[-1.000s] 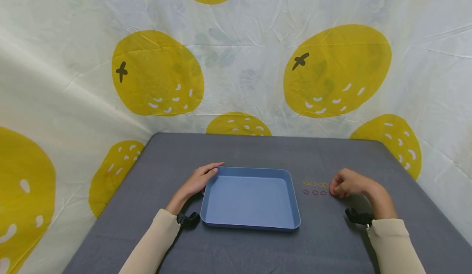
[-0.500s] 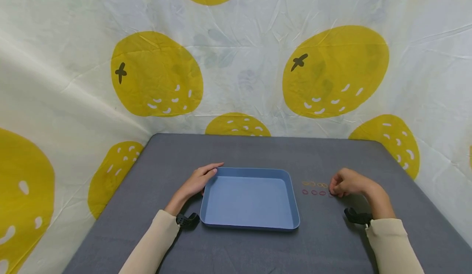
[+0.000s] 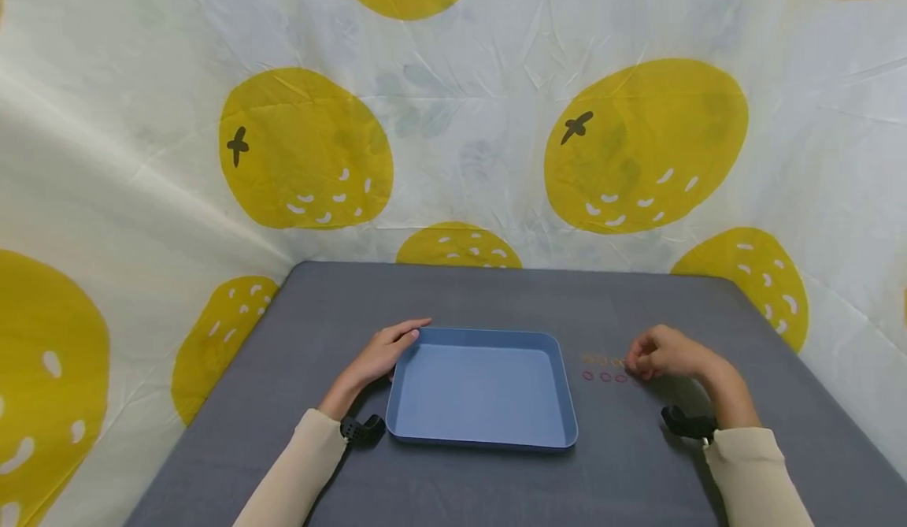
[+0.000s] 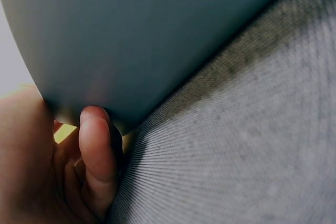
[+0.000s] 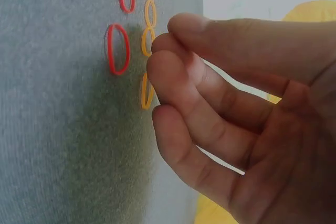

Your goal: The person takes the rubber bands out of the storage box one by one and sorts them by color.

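My left hand (image 3: 383,354) grips the far left corner of a blue rectangular tray (image 3: 482,389), its index finger lying along the back rim. In the left wrist view, a fingertip (image 4: 95,124) presses against the tray's outer wall. To the right of the tray, my right hand (image 3: 669,354) hovers close over two short rows of small rubber bands. Several yellow bands (image 5: 143,92) form the far row and several red bands (image 5: 111,51) the near one. The right fingers are loosely bent, thumb near the index finger, and no band shows between them. They cover part of the yellow row.
A dark grey cloth (image 3: 496,484) covers the table. Behind it and along the sides hangs a pale curtain (image 3: 468,141) printed with large yellow fruit. A black strap with a camera (image 3: 687,423) sits on the right wrist, another (image 3: 363,430) on the left.
My right hand has shifted slightly left, from the end of the red row toward the yellow bands, uncovering more of the last red band. The left hand stays on the tray corner.
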`<state>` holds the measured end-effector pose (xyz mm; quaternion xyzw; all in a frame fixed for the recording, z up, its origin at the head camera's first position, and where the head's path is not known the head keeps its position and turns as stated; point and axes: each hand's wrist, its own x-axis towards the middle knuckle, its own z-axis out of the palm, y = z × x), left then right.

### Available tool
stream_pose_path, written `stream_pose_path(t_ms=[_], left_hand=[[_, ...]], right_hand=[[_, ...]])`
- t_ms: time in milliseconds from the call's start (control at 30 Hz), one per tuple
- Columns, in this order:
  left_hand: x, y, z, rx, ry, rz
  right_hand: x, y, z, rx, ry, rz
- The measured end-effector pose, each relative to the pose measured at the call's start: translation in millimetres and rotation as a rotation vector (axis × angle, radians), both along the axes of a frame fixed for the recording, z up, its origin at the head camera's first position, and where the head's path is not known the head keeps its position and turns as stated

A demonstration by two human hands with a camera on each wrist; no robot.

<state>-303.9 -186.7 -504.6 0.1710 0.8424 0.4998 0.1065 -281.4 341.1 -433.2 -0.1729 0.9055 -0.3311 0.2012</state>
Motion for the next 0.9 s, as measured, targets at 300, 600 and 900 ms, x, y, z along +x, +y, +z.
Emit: stream_pose_path(t_ms=[300,600,900], left_hand=[[-1.2,1,-0.7,0.000,0.001,-0.009],[-2.5,-3,-0.5,-0.007,-0.008,0.003],[-4.4,-2,10.4,-0.081,0.019,-0.002]], right_hand=[[2.7,-3,-0.4,-0.050,-0.009,0.002],[2.3,-9,8.4,-0.079,-0.011,0.026],[1.7,-26,29.4,-0.066,0.165,0.008]])
